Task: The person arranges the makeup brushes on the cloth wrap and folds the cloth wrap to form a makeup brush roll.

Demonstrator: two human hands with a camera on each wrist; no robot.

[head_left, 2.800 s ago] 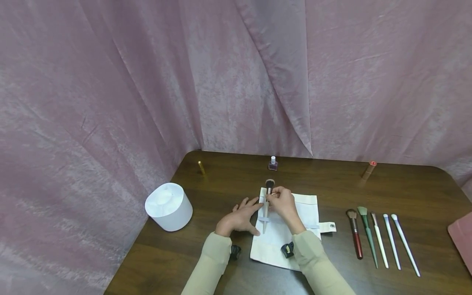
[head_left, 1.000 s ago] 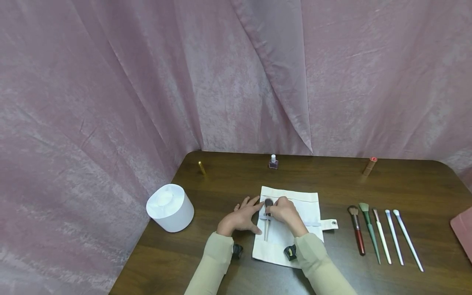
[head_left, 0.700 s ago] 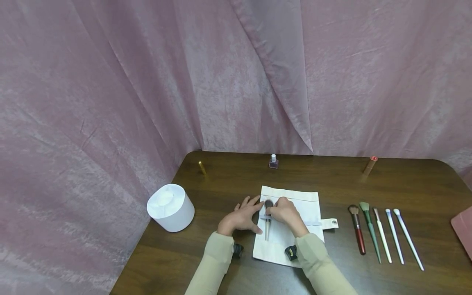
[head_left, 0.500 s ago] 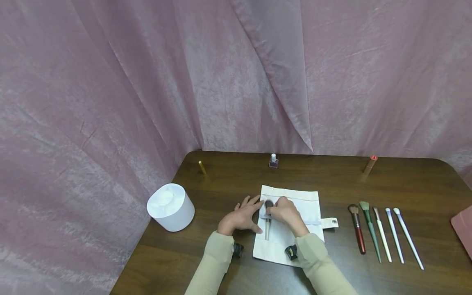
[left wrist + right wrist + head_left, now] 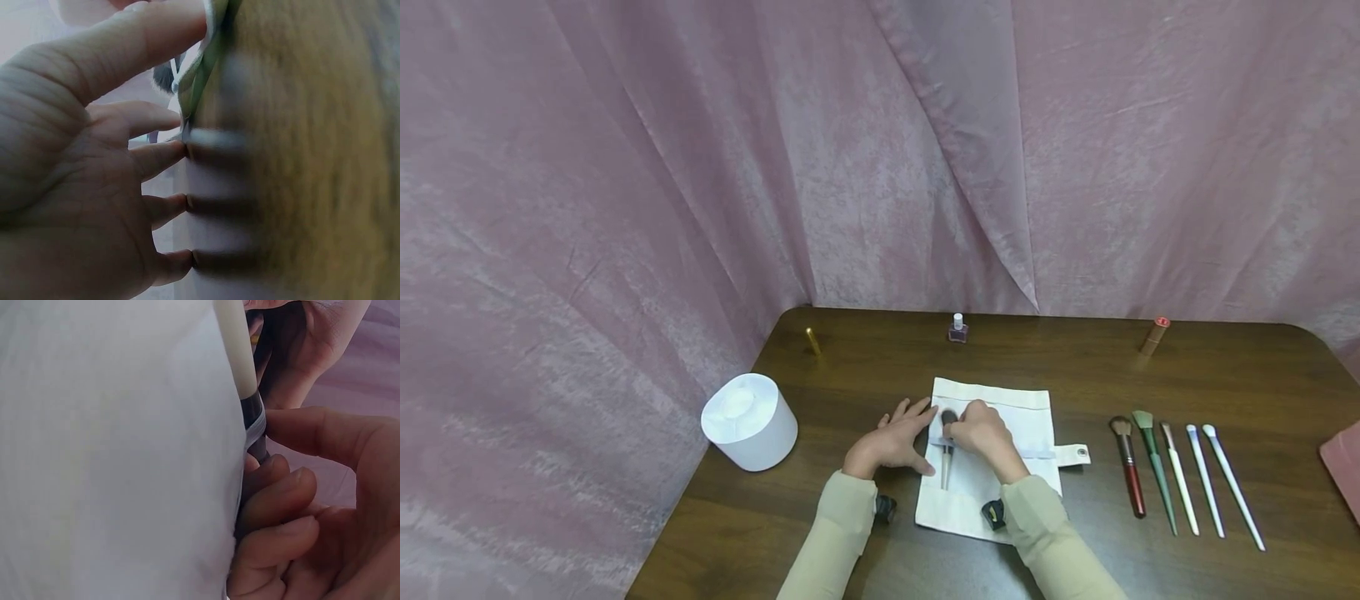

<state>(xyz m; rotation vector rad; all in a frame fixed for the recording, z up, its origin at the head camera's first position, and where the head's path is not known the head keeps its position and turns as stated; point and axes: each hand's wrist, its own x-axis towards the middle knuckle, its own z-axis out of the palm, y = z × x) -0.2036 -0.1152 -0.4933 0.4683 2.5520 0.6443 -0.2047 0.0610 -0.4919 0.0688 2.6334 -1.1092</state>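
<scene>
A white fabric brush roll [image 5: 958,510] lies flat on the table. Down its left side runs a makeup brush [image 5: 945,473] with dark bristles and a pale handle, bristles pointing away from me. An elastic strap [image 5: 255,429] crosses the brush at its dark ferrule, as the right wrist view shows. My right hand [image 5: 981,433] pinches the brush just below the bristles, fingers curled close to the strap. With fingers spread, my left hand [image 5: 891,446] rests at the roll's left edge. Its thumb lies on the fabric and its other fingertips touch the wooden table [image 5: 312,156].
Right of the roll's snap tab [image 5: 1072,455] lie several brushes, including a red-handled brush [image 5: 1129,475] and a green brush [image 5: 1157,475]. A white round container [image 5: 752,429] stands left. Nail polish [image 5: 957,332], a gold tube [image 5: 813,342] and a brown tube [image 5: 1154,337] stand behind.
Since the oldest frame, the brush has slid toward me under the strap, my right hand moving down with it. The left hand has stayed in place. Over the last second, both hands hold nearly still.
</scene>
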